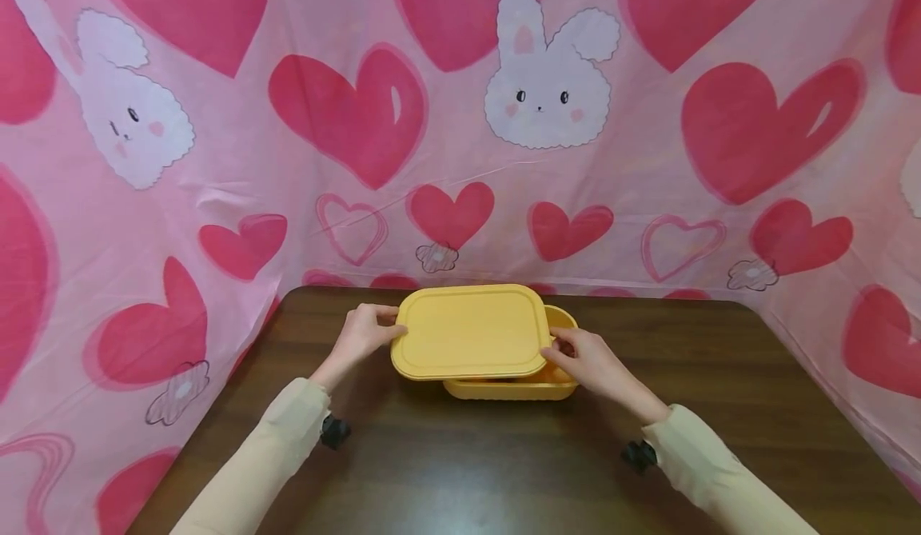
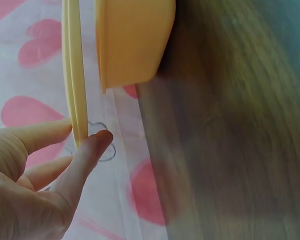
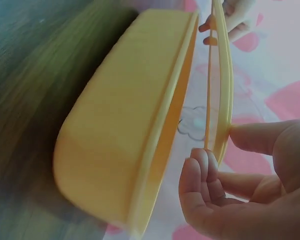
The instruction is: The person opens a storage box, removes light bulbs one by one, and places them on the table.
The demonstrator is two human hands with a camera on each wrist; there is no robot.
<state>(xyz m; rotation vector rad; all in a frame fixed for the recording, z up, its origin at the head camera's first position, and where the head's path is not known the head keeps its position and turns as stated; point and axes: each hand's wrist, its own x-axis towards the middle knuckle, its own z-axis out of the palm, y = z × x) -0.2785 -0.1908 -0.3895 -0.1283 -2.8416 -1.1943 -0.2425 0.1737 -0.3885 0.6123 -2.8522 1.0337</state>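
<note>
A yellow rounded-rectangular lid (image 1: 471,333) is held flat above a yellow plastic box (image 1: 511,391), shifted to the left of it. My left hand (image 1: 365,329) pinches the lid's left end between thumb and fingers. At the opposite end, my right hand (image 1: 586,359) grips the lid's right edge. Both wrist views show a gap between the lid (image 3: 222,75) and the rim of the box (image 3: 120,100). Something orange shows inside the box at its right side in the head view; the lid hides most of the inside.
The box stands on a dark brown wooden table (image 1: 460,471), towards its far edge. Behind and at both sides hangs a pink cloth (image 1: 460,159) printed with hearts and rabbits. A dark device sits at each wrist.
</note>
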